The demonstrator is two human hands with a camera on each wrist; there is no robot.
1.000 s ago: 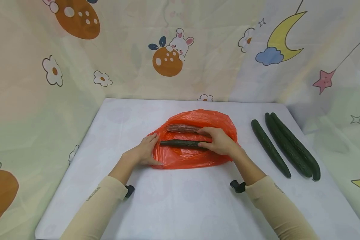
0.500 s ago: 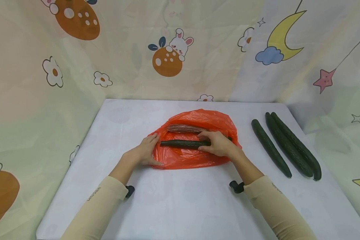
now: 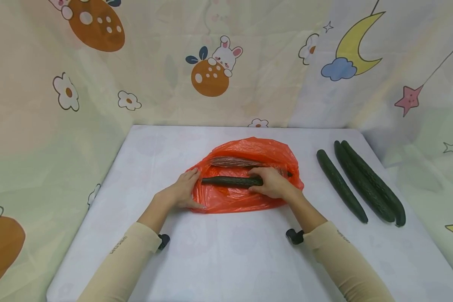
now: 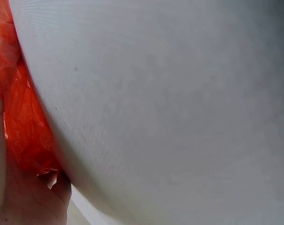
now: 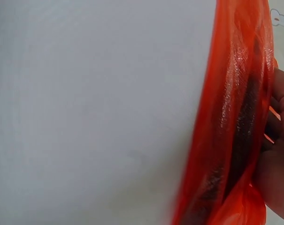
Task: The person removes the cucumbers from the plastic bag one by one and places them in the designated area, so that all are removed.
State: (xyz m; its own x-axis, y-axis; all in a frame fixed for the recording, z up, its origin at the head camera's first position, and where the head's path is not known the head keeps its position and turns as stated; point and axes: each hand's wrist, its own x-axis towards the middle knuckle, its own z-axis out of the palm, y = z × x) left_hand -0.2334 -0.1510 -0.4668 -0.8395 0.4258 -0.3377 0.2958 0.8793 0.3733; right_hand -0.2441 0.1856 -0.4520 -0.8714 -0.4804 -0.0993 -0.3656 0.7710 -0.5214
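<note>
— What changed?

— Your red bag (image 3: 235, 202) lies unshifted, under your right hand (image 3: 272, 183) and against your left hand (image 3: 183, 187). The right has slid slightly along the cucumber (image 3: 228, 181), leftward. In my judgement the cucumber rests inside the bag, not lifted.

— And the fingers?

— Right: curled round the cucumber, thumb on the near side. Left: thumb and fingers spread apart, touching the bag's edge.

Cartoon-print backdrop (image 3: 266, 84) behind white table (image 3: 226, 260)
</note>
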